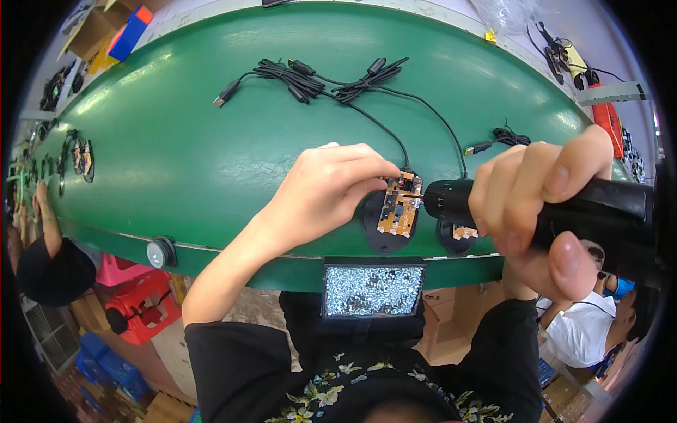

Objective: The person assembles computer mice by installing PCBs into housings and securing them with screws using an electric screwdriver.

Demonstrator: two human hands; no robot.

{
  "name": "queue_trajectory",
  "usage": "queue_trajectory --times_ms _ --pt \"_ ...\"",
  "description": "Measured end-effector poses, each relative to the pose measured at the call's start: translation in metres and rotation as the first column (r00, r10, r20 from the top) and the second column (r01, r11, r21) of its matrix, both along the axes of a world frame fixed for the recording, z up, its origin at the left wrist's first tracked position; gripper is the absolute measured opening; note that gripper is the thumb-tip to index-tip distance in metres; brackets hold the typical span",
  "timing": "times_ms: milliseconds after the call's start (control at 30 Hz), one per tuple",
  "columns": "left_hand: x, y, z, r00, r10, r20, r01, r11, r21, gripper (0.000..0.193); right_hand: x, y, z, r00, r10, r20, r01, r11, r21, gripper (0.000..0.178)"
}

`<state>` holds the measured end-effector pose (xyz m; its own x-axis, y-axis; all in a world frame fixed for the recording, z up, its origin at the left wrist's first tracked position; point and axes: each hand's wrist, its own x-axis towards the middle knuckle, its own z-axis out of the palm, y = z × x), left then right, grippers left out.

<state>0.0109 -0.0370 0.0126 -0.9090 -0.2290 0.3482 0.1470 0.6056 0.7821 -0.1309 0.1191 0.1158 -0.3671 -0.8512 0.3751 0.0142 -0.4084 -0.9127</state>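
Observation:
My right hand is wrapped round a black electric screwdriver that lies nearly sideways in view. Its tip reaches the tan circuit board of an opened computer mouse, whose black base rests on the table. At the board's upper left edge, my left hand has thumb and index finger closed on the mouse. A second opened mouse with a similar board sits just to the right, partly hidden behind the screwdriver and my right hand. Black cables lead away from both mice.
Bundled black USB cables lie on the green table, with another bundle at the right. More boards lie far left. A screen and a round knob are at the near edge. Other people work at both sides.

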Motion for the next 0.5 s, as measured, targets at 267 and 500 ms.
queue_trajectory --times_ms 267,500 --pt "-0.007 0.006 -0.004 0.999 -0.038 0.015 0.038 0.999 -0.016 0.018 -0.006 -0.002 -0.001 0.997 -0.033 -0.067 0.034 0.999 0.006 0.034" --pt "-0.002 0.006 -0.002 0.998 -0.026 0.064 0.025 0.999 0.025 0.015 -0.003 -0.012 -0.019 0.997 -0.063 0.035 0.062 0.997 0.037 0.034"
